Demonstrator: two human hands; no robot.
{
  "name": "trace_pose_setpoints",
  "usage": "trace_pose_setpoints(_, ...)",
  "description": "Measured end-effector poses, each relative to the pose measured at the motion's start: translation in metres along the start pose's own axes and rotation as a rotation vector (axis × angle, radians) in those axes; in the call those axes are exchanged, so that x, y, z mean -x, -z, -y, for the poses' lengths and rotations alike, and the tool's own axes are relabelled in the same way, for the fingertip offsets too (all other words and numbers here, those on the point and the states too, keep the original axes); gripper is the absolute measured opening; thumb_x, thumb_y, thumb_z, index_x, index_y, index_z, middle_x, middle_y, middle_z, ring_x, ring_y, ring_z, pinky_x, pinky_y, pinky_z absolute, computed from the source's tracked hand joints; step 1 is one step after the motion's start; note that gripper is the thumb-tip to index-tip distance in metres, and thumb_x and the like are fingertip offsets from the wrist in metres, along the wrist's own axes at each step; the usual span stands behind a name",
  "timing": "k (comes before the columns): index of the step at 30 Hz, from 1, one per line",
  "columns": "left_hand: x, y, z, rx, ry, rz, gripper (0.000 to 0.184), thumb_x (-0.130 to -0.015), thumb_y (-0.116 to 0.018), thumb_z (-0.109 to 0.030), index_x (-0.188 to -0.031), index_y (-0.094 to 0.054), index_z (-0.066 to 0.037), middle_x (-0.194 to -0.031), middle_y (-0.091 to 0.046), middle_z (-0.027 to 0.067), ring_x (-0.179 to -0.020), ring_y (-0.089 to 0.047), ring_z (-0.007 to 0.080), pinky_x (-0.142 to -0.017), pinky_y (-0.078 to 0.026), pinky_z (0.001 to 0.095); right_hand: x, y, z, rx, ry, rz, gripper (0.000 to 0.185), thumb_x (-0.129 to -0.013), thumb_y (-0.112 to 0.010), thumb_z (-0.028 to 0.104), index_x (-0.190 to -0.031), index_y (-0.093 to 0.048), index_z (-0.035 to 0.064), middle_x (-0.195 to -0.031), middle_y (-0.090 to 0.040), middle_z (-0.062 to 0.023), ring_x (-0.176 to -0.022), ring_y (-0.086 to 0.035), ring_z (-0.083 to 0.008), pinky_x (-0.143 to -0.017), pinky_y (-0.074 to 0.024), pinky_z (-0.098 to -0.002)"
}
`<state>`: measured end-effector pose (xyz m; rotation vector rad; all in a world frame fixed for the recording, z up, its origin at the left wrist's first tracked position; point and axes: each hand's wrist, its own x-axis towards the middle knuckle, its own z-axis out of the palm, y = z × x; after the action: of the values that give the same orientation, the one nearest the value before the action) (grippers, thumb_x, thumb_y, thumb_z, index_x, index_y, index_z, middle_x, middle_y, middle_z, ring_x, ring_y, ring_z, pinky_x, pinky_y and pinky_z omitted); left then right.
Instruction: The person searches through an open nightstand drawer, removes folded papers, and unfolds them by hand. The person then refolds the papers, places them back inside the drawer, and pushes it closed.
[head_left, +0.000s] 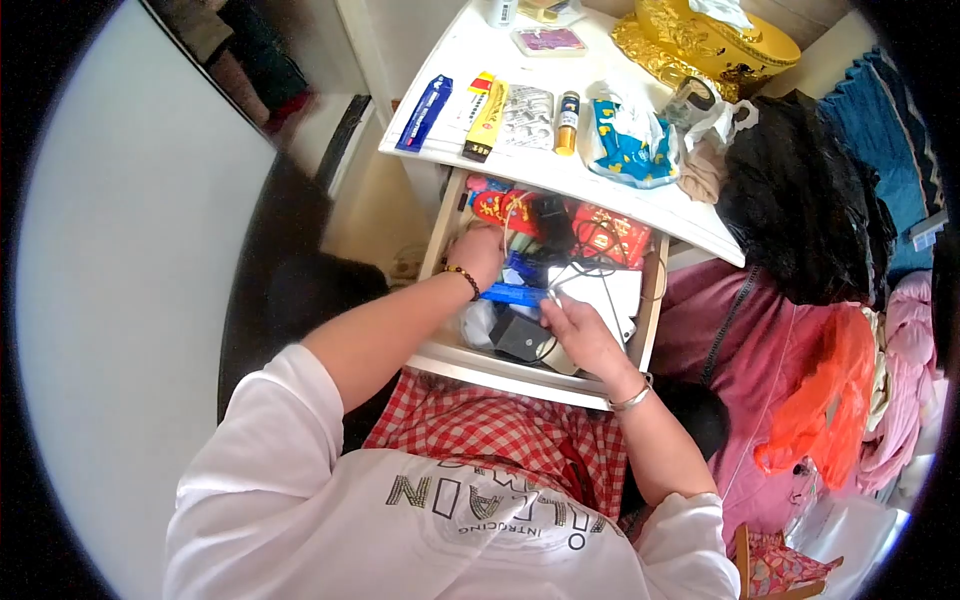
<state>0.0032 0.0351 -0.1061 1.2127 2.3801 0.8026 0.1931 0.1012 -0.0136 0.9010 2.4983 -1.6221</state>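
Observation:
Both my hands are inside an open drawer [470, 368] full of small things. At its left side is my left hand [478, 252], fingers pointing into the contents; what they touch is hidden. My right hand [585, 335] is closed, thumb and fingers together near the end of a blue strip-like item [513, 294] and a thin cable; what it grips is too small to make out. Around them lie a white flat box [610, 292], a dark grey box [522, 336], red packets [612, 236], a black adapter [551, 218] and dark cables.
Above the drawer, a white tabletop [440, 130] holds a blue box [425, 113], a yellow box [486, 119], a small bottle [567, 124], a blue-yellow pack [630, 150] and a gold container [720, 45]. To the right are a black bag [800, 200] and an orange bag [820, 400].

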Motion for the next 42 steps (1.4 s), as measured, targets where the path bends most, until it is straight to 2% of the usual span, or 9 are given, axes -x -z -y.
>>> trace_pose_setpoints(2,0.0,-0.001,0.004,0.01,0.008,0.007,0.008,-0.072,-0.057,-0.006,-0.078,-0.055,-0.002,-0.082,-0.058,0.0184,-0.076,-0.057,0.0369,-0.07,-0.046,0.0433,0.0,0.001,0.002,-0.021,-0.068,0.028,0.04,-0.093,-0.045,0.032,-0.081,-0.056,-0.0043,-0.07,-0.058,-0.017,-0.067,-0.055,-0.0262,-0.067,-0.0431,-0.0346)
trace_pose_setpoints(6,-0.002,0.016,0.009,-0.017,-0.171,-0.15,0.007,-0.073,-0.058,-0.006,-0.076,-0.054,-0.002,-0.076,-0.057,0.0165,-0.069,-0.058,0.0318,-0.065,-0.047,0.0399,0.001,0.0,-0.002,-0.013,-0.045,0.016,0.04,-0.093,-0.045,0.032,-0.082,-0.056,-0.0045,-0.071,-0.058,-0.0172,-0.067,-0.055,-0.0276,-0.067,-0.0433,-0.035)
trace_pose_setpoints(9,0.005,0.056,-0.008,0.261,-0.037,-0.1,0.011,-0.076,-0.062,-0.005,-0.077,-0.052,-0.003,-0.07,-0.058,0.0092,-0.063,-0.057,0.0189,-0.057,-0.046,0.0286,-0.001,0.0,-0.004,0.022,-0.015,0.018,0.039,-0.093,-0.044,0.031,-0.082,-0.056,-0.0046,-0.072,-0.059,-0.0178,-0.069,-0.056,-0.0294,-0.068,-0.0437,-0.0355)
trace_pose_setpoints(12,0.002,0.072,-0.01,0.694,0.19,0.094,0.01,-0.078,-0.061,-0.007,-0.078,-0.052,-0.002,-0.074,-0.06,0.0092,-0.069,-0.06,0.0173,-0.058,-0.049,0.0299,-0.002,-0.001,-0.006,-0.006,0.01,0.006,0.039,-0.093,-0.044,0.031,-0.084,-0.056,-0.0046,-0.074,-0.06,-0.0185,-0.071,-0.057,-0.0309,-0.069,-0.044,-0.036)
trace_pose_setpoints(18,0.001,0.078,-0.015,1.022,0.107,0.242,0.006,-0.082,-0.061,-0.004,-0.085,-0.056,-0.006,-0.084,-0.06,0.0006,-0.075,-0.058,0.0084,-0.064,-0.051,0.0228,0.0,0.002,-0.003,0.005,-0.014,0.003,0.038,-0.094,-0.044,0.03,-0.086,-0.055,-0.0049,-0.075,-0.06,-0.0184,-0.071,-0.058,-0.0299,-0.069,-0.0443,-0.0356)
trace_pose_setpoints(21,0.004,0.076,-0.019,1.083,0.078,0.259,0.009,-0.081,-0.062,-0.003,-0.088,-0.057,-0.005,-0.085,-0.06,0.0002,-0.077,-0.058,0.0074,-0.066,-0.051,0.0223,0.0,0.002,-0.002,-0.002,-0.014,0.009,0.037,-0.094,-0.044,0.03,-0.086,-0.055,-0.0051,-0.074,-0.06,-0.0178,-0.07,-0.058,-0.0288,-0.069,-0.0444,-0.0351)
trace_pose_setpoints(23,0.005,0.075,-0.02,1.082,0.065,0.26,0.01,-0.081,-0.062,-0.002,-0.089,-0.058,-0.005,-0.086,-0.06,0.0004,-0.077,-0.058,0.0073,-0.067,-0.051,0.0222,-0.001,0.001,-0.002,-0.022,-0.025,0.002,0.036,-0.094,-0.044,0.029,-0.082,-0.055,-0.0035,-0.068,-0.055,-0.0099,-0.066,-0.049,-0.017,-0.066,-0.0417,-0.03)
trace_pose_setpoints(30,0.008,0.075,-0.031,1.037,0.006,0.279,0.013,-0.08,-0.062,-0.004,-0.093,-0.059,-0.001,-0.086,-0.062,0.002,-0.075,-0.058,0.007,-0.068,-0.048,0.0208,-0.001,0.001,-0.003,-0.001,-0.008,-0.008,0.037,-0.094,-0.043,0.03,-0.08,-0.054,-0.0025,-0.067,-0.054,-0.0097,-0.065,-0.049,-0.016,-0.065,-0.0413,-0.0296)
trace_pose_setpoints(42,0.025,0.068,-0.054,1.084,-0.127,0.51,0.017,-0.083,-0.058,0.0,-0.099,-0.055,-0.003,-0.093,-0.06,0.0016,-0.085,-0.057,0.0066,-0.073,-0.047,0.0206,-0.008,-0.002,-0.006,-0.632,-0.006,-0.246,0.015,-0.083,-0.064,0.012,-0.093,-0.064,0.0007,-0.07,-0.058,0.0052,-0.061,-0.047,-0.0015,-0.056,-0.0402,-0.0179)
